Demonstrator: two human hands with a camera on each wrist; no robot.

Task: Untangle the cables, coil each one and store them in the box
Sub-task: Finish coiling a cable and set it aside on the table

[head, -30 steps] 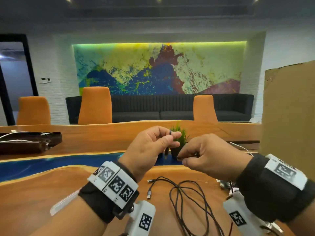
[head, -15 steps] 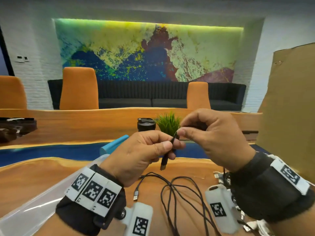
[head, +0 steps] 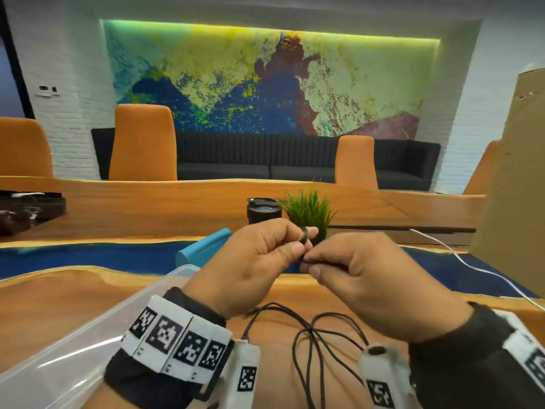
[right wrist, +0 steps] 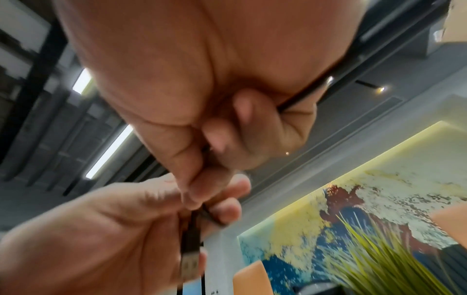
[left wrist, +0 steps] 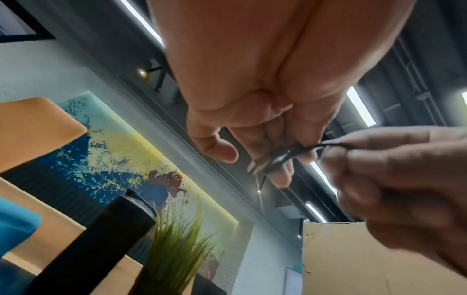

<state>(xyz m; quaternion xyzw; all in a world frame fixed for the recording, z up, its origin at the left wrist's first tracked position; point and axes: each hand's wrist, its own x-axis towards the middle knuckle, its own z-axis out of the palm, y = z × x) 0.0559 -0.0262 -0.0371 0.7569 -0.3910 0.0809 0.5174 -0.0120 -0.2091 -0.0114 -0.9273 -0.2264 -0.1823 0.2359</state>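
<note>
The left hand [head: 253,261] pinches the metal-tipped plug end of a thin black cable [left wrist: 267,165] between thumb and curled fingers, a small loop of it showing above the fingertips. Touching it, the right hand [head: 368,278] nips the same cable just past the plug between thumb and forefinger, the other fingers curled in. Both hands are raised above the orange wooden table with a blue resin strip [head: 73,293]. The rest of the cable hangs down and lies in loose, crossing loops [head: 321,340] on the wood between the wrists. The clear plastic storage box [head: 88,343] sits under the left forearm. Beyond the hands stand a small green grass plant [head: 309,208] and a black lidded cup [head: 264,209]; a tall brown cardboard sheet [head: 513,187] rises at the right.
</note>
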